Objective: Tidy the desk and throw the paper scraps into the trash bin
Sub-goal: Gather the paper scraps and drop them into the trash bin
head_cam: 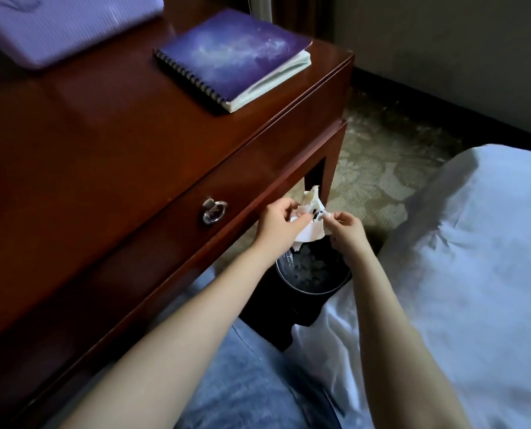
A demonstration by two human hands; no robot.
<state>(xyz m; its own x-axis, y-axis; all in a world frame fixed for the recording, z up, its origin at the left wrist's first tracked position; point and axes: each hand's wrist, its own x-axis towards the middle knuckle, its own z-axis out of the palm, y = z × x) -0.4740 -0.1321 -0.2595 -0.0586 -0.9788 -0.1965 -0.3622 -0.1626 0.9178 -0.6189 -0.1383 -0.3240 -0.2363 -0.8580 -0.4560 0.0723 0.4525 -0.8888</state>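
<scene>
White crumpled paper scrap (309, 218) was caught between both hands, my left hand (276, 224) curled round one side and my right hand (349, 230) pinching the other, over the round black metal-rimmed trash bin (316, 293). I judged it best to let go with both hands together, squarely above the mouth. Room was tight, with the red-brown wooden surface (103, 134) edge close on the left and the white bed (474, 243) on the right.

Well ahead of my left hand (276, 226) lies a purple spiral notebook (236, 57), a lilac case (57, 26) further left; right of my right hand (349, 227), white bedding (474, 243), patterned carpet (381, 187) beyond
</scene>
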